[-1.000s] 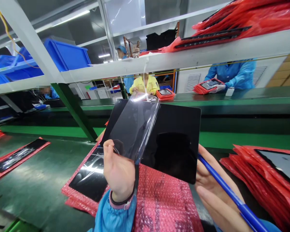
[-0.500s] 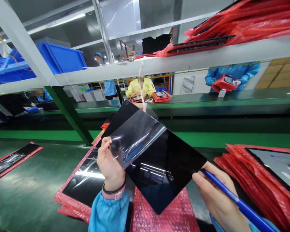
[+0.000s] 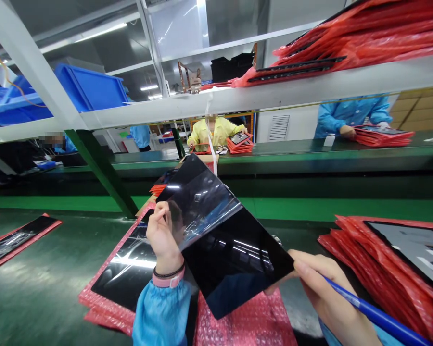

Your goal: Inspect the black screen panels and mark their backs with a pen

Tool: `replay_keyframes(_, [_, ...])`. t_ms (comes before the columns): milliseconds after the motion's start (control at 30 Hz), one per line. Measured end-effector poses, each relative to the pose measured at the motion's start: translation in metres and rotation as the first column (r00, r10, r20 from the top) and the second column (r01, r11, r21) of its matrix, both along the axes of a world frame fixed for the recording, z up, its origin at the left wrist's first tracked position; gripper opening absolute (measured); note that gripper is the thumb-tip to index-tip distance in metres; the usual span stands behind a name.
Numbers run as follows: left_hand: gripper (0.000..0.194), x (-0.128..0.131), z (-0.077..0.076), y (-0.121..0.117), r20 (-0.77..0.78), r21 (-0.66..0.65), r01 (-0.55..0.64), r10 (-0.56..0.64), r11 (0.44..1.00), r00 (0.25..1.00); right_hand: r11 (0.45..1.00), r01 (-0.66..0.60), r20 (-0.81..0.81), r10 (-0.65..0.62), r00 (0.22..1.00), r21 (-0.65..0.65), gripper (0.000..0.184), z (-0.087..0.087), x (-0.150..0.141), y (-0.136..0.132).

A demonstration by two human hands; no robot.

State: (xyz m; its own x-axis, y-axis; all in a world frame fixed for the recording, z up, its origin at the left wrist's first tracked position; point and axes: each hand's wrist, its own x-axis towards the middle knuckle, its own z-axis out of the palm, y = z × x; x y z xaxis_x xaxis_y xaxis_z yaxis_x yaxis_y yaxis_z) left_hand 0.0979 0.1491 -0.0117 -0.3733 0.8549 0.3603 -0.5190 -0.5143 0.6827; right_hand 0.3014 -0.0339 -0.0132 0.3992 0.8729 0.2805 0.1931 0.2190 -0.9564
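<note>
A glossy black screen panel (image 3: 234,259) is tilted in mid-air in front of me. Loose clear film (image 3: 198,202) lies across its upper left part, with a fold running over the panel. My left hand (image 3: 164,235) is closed, pinching the film's left edge between thumb and fingers. At the panel's right corner, my right hand (image 3: 328,283) grips the glass and also holds a blue pen-like stick (image 3: 378,315), which points back to the lower right. Below the panel is pink bubble wrap (image 3: 238,322) on the bench.
Another black panel (image 3: 130,269) on pink wrap lies to the left, and a narrower one (image 3: 18,240) farther left. Red-wrapped panels (image 3: 393,269) are stacked at right. Overhead runs a white shelf beam (image 3: 173,108) carrying blue bins (image 3: 90,89). Co-workers sit and stand across the bench.
The panel has shifted a little left and down, and my right hand has moved left with it. Across the bench, a co-worker's red-wrapped item has come down onto a pile.
</note>
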Motion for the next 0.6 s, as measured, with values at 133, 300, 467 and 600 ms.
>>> replay_keyframes(133, [0.009, 0.006, 0.006, -0.012, -0.022, -0.001, 0.052, -0.053, 0.999, 0.998, 0.979, 0.184, 0.064, -0.179, 0.982, -0.092, 0.036, -0.008, 0.002, 0.001])
replay_keyframes(300, [0.016, 0.018, 0.004, -0.032, -0.114, -0.001, 0.320, -0.318, 0.947, 0.941, 0.985, 0.159, 0.033, -0.157, 0.987, -0.068, 0.028, -0.001, -0.003, 0.008])
replay_keyframes(467, [0.026, 0.021, -0.005, -0.039, -0.172, 0.073, 0.405, -0.389, 0.911, 0.905, 0.999, -0.028, 0.193, 0.031, 0.981, -0.021, 0.028, 0.007, 0.003, 0.012])
replay_keyframes(600, [0.026, 0.022, -0.005, -0.042, -0.214, 0.107, 0.394, -0.365, 0.913, 0.906, 0.978, -0.204, 0.343, 0.209, 0.916, -0.051, 0.024, 0.004, 0.008, 0.014])
